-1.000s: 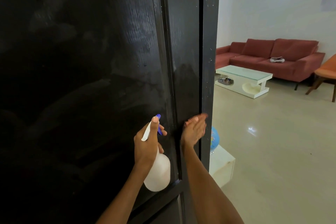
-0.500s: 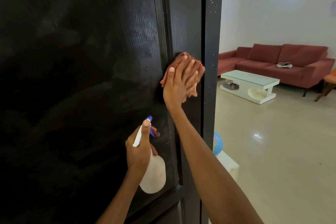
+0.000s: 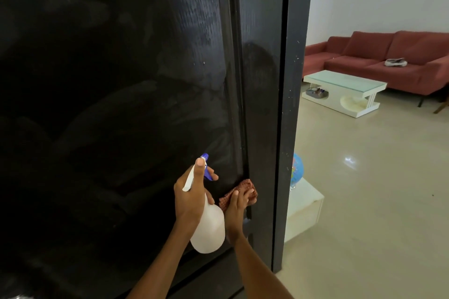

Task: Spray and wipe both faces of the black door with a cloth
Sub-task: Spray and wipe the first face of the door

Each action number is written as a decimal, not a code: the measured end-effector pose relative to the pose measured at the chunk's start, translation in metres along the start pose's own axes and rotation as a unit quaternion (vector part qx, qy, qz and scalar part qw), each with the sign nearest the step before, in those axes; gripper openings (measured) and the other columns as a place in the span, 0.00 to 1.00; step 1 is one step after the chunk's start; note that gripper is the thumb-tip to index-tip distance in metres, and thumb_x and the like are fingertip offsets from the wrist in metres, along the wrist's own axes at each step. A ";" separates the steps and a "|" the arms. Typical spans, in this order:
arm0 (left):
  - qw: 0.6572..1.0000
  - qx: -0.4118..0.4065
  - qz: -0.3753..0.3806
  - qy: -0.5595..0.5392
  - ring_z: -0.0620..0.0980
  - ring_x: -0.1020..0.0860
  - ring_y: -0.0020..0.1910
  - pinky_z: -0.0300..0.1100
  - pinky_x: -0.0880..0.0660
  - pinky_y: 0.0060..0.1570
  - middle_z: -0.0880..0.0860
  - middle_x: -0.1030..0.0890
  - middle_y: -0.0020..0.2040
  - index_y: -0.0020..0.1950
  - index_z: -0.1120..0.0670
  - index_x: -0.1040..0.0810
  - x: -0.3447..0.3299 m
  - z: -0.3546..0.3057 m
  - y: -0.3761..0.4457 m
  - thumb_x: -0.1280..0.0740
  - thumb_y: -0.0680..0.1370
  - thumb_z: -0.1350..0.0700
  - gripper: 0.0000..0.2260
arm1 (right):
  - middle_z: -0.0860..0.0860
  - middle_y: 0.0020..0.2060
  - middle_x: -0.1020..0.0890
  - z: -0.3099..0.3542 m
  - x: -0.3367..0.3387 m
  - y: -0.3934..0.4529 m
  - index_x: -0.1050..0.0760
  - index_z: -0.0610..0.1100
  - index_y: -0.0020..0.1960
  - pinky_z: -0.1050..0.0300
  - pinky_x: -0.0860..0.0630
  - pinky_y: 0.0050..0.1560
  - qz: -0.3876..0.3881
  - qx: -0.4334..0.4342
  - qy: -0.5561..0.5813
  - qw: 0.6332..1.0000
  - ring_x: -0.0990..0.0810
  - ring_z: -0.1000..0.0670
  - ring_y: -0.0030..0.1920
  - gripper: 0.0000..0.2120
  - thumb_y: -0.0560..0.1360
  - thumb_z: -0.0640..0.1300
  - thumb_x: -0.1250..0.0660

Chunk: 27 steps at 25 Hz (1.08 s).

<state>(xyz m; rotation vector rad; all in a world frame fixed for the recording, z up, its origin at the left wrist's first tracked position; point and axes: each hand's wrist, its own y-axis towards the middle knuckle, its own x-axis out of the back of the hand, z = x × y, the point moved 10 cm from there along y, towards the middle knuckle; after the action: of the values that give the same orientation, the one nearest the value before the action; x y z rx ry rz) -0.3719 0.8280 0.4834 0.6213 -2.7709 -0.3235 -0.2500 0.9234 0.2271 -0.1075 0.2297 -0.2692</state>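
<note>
The black door [image 3: 121, 104] fills the left two thirds of the view, its face glossy with faint streaks. My left hand [image 3: 192, 196] grips a white spray bottle [image 3: 209, 230] with a blue nozzle, held upright close to the door. My right hand [image 3: 237, 209] presses a reddish-brown cloth [image 3: 245, 188] flat against the door's right stile, low down, just right of the bottle. The bottle hides part of my right hand.
The door's edge [image 3: 291, 128] stands at the middle right. Beyond it lie a shiny tiled floor [image 3: 364, 201], a white coffee table [image 3: 342, 90], a red sofa [image 3: 388, 56], and a low white box [image 3: 303, 209] with a blue globe [image 3: 297, 172] near the door.
My right hand has swept the cloth down the right stile, from chest height to beside the bottle. My left hand and the bottle have stayed almost still.
</note>
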 end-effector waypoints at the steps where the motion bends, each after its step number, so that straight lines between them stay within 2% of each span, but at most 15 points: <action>1: 1.000 0.003 0.004 0.003 0.55 0.21 0.25 0.38 0.23 0.28 0.47 0.15 0.40 0.43 0.53 0.20 0.005 0.003 -0.001 0.45 0.79 0.36 0.25 | 0.58 0.82 0.60 -0.007 -0.004 -0.006 0.64 0.61 0.81 0.39 0.47 0.80 0.010 -0.037 0.016 0.999 0.54 0.47 0.82 0.47 0.72 0.79 0.46; 4: 1.000 -0.006 0.018 0.008 0.57 0.21 0.26 0.42 0.22 0.29 0.48 0.15 0.41 0.44 0.54 0.20 0.021 0.001 -0.002 0.46 0.79 0.36 0.25 | 0.54 0.82 0.49 0.002 -0.012 -0.013 0.58 0.59 0.83 0.39 0.44 0.79 -0.025 -0.083 0.087 0.992 0.47 0.44 0.81 0.38 0.79 0.72 0.48; 5: 1.000 -0.010 0.020 0.009 0.57 0.21 0.26 0.42 0.22 0.29 0.49 0.15 0.41 0.44 0.54 0.20 0.025 0.000 -0.003 0.46 0.79 0.36 0.25 | 0.55 0.82 0.46 0.013 -0.014 -0.014 0.55 0.60 0.82 0.38 0.43 0.79 -0.051 -0.096 0.097 0.989 0.45 0.44 0.81 0.38 0.78 0.74 0.48; 6: 1.000 -0.015 0.023 0.010 0.57 0.21 0.26 0.43 0.22 0.29 0.49 0.15 0.40 0.44 0.54 0.20 0.031 -0.002 -0.004 0.46 0.80 0.37 0.24 | 0.55 0.81 0.44 0.029 -0.017 -0.016 0.52 0.61 0.82 0.37 0.41 0.78 -0.080 -0.098 0.091 0.988 0.43 0.44 0.81 0.39 0.76 0.76 0.48; 8: 0.999 -0.024 0.036 0.003 0.57 0.22 0.26 0.42 0.23 0.28 0.48 0.15 0.40 0.44 0.54 0.20 0.039 -0.009 -0.006 0.46 0.81 0.38 0.24 | 0.54 0.80 0.40 0.091 -0.026 -0.023 0.45 0.63 0.80 0.34 0.38 0.76 -0.125 -0.054 0.086 0.987 0.39 0.45 0.79 0.35 0.75 0.74 0.47; 9: 0.999 -0.028 0.042 -0.001 0.56 0.22 0.25 0.40 0.23 0.28 0.47 0.16 0.39 0.44 0.54 0.20 0.042 -0.012 -0.007 0.46 0.82 0.38 0.24 | 0.54 0.79 0.38 0.136 -0.031 -0.029 0.42 0.63 0.79 0.32 0.38 0.74 -0.143 -0.015 0.076 0.987 0.36 0.45 0.77 0.32 0.77 0.72 0.47; 11: 0.999 -0.034 0.039 -0.007 0.49 0.23 0.24 0.35 0.24 0.27 0.48 0.18 0.34 0.43 0.53 0.20 0.047 -0.022 -0.007 0.45 0.81 0.39 0.23 | 0.52 0.80 0.38 0.249 -0.048 -0.044 0.41 0.62 0.79 0.31 0.45 0.75 -0.136 0.111 0.004 0.984 0.38 0.43 0.78 0.28 0.81 0.68 0.50; 13: 0.999 -0.036 0.034 -0.018 0.43 0.24 0.24 0.32 0.26 0.27 0.47 0.21 0.30 0.42 0.53 0.20 0.050 -0.033 -0.004 0.44 0.81 0.40 0.21 | 0.51 0.81 0.41 0.332 -0.064 -0.053 0.44 0.60 0.80 0.35 0.51 0.75 -0.131 0.265 -0.087 0.951 0.44 0.43 0.80 0.25 0.84 0.61 0.51; 16: 0.998 -0.038 0.048 -0.017 0.52 0.21 0.26 0.40 0.22 0.29 0.49 0.16 0.37 0.44 0.53 0.20 0.048 -0.036 -0.001 0.45 0.79 0.37 0.23 | 0.53 0.83 0.52 0.329 -0.070 -0.052 0.57 0.62 0.81 0.37 0.51 0.74 -0.113 0.379 -0.188 0.899 0.51 0.44 0.82 0.28 0.84 0.62 0.53; 18: 0.998 -0.038 0.055 -0.019 0.58 0.21 0.27 0.43 0.22 0.29 0.49 0.15 0.39 0.44 0.53 0.20 0.049 -0.032 0.000 0.45 0.80 0.37 0.24 | 0.61 0.81 0.63 0.246 -0.058 -0.036 0.63 0.64 0.80 0.36 0.56 0.76 -0.087 0.328 -0.173 0.925 0.58 0.50 0.82 0.31 0.82 0.66 0.54; 19: 0.998 -0.037 0.054 -0.019 0.59 0.21 0.27 0.43 0.22 0.28 0.49 0.15 0.40 0.44 0.53 0.20 0.050 -0.030 0.001 0.45 0.80 0.37 0.24 | 0.62 0.81 0.63 0.189 -0.044 -0.027 0.63 0.63 0.81 0.33 0.56 0.78 -0.095 0.244 -0.151 0.953 0.58 0.51 0.82 0.34 0.79 0.71 0.56; 21: 0.998 -0.034 0.052 -0.013 0.58 0.21 0.26 0.43 0.22 0.28 0.48 0.15 0.40 0.43 0.53 0.20 0.051 -0.025 -0.001 0.45 0.80 0.36 0.24 | 0.55 0.83 0.53 0.074 -0.015 -0.010 0.59 0.62 0.81 0.30 0.46 0.77 -0.135 0.011 -0.037 0.990 0.50 0.44 0.82 0.45 0.71 0.81 0.57; 23: 0.998 -0.030 0.057 -0.013 0.56 0.21 0.26 0.43 0.23 0.28 0.48 0.15 0.40 0.43 0.53 0.20 0.048 -0.021 -0.003 0.45 0.79 0.36 0.24 | 0.50 0.83 0.52 0.025 -0.009 -0.014 0.61 0.58 0.82 0.33 0.46 0.78 -0.115 -0.119 -0.003 0.986 0.50 0.40 0.82 0.40 0.77 0.74 0.53; 25: 0.998 -0.025 0.060 -0.020 0.55 0.22 0.25 0.42 0.23 0.27 0.49 0.15 0.40 0.44 0.54 0.20 0.043 -0.024 0.000 0.44 0.78 0.36 0.24 | 0.44 0.83 0.54 0.061 -0.016 -0.017 0.59 0.48 0.83 0.38 0.51 0.80 -0.086 -0.083 -0.096 0.988 0.55 0.39 0.82 0.32 0.86 0.56 0.49; 27: 0.997 -0.033 0.059 -0.024 0.54 0.22 0.25 0.41 0.23 0.27 0.50 0.15 0.40 0.44 0.54 0.20 0.038 -0.036 0.007 0.44 0.78 0.36 0.24 | 0.41 0.82 0.57 0.117 -0.030 -0.018 0.62 0.44 0.83 0.37 0.52 0.80 -0.103 -0.034 -0.150 0.983 0.56 0.37 0.82 0.33 0.86 0.51 0.46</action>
<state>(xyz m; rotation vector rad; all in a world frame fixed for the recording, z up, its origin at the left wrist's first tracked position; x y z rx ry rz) -0.3958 0.8118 0.5280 0.4375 -2.8150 -0.4058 -0.2546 0.9237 0.3495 -0.2390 -0.0732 -0.4466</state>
